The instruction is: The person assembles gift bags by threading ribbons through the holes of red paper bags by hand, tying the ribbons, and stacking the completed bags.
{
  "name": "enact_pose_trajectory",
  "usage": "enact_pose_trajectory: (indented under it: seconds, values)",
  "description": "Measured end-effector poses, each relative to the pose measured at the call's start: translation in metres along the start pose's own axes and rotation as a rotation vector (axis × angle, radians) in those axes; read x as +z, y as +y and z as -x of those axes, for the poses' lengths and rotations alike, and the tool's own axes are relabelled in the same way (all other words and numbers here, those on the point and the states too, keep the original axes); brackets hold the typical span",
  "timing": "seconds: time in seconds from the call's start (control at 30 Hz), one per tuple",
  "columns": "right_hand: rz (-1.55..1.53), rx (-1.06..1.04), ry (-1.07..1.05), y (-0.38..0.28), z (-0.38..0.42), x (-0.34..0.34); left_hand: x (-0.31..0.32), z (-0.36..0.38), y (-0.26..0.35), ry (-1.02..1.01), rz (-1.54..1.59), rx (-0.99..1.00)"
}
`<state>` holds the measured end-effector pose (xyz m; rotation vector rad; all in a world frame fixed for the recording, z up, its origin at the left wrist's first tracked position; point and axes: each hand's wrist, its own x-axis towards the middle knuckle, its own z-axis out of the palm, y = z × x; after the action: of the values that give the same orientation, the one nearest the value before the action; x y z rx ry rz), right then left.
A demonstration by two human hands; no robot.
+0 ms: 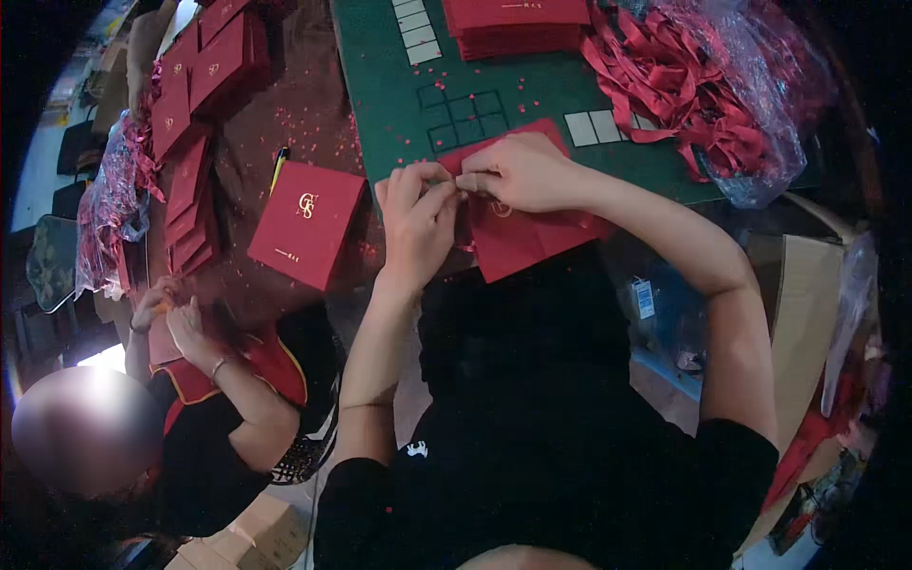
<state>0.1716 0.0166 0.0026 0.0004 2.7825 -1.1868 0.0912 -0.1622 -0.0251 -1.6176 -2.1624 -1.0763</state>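
Observation:
A red folder-like piece with a gold emblem point(532, 237) lies at the table edge in front of me, partly covered by my right hand. My left hand point(418, 214) is closed in a pinch at its left edge. My right hand point(518, 174) reaches over it, fingertips pinched and meeting those of my left hand. What the fingertips hold is too small to make out. Beside my left hand lies a red box-like piece point(309, 223) with gold lettering, flat on the table.
Red ribbons point(674, 90) spill from a clear plastic bag point(769, 161) at the right. A red stack point(518, 28) stands at the back of the green mat point(380, 95). More red pieces point(218, 71) are piled at the left, near a co-worker's hands point(185, 323). A cardboard box point(807, 294) stands right.

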Motion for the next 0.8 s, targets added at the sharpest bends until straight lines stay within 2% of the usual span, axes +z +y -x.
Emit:
enact_pose_trajectory:
  seconds: [0.13, 0.2, 0.37, 0.53, 0.63, 0.8]
  values:
    - [-0.101, 0.027, -0.119, 0.001, -0.002, -0.010, -0.006, -0.004, 0.007, -0.095, -0.078, -0.077]
    - [-0.056, 0.004, -0.180, -0.002, -0.003, -0.020, -0.012, -0.011, 0.010, -0.136, -0.135, -0.082]
    - [-0.027, -0.031, -0.316, 0.001, -0.006, -0.030, -0.028, -0.009, 0.012, -0.156, -0.361, 0.034]
    - [0.006, -0.064, -0.251, 0.004, -0.006, -0.025, -0.072, 0.002, 0.001, -0.168, -0.611, -0.012]
    - [0.105, -0.036, -0.283, -0.007, -0.009, -0.029, -0.085, 0.011, -0.002, -0.199, -0.649, -0.008]
    - [0.042, 0.013, -0.283, -0.007, -0.006, -0.023, -0.079, 0.021, -0.009, -0.150, -0.648, -0.071]
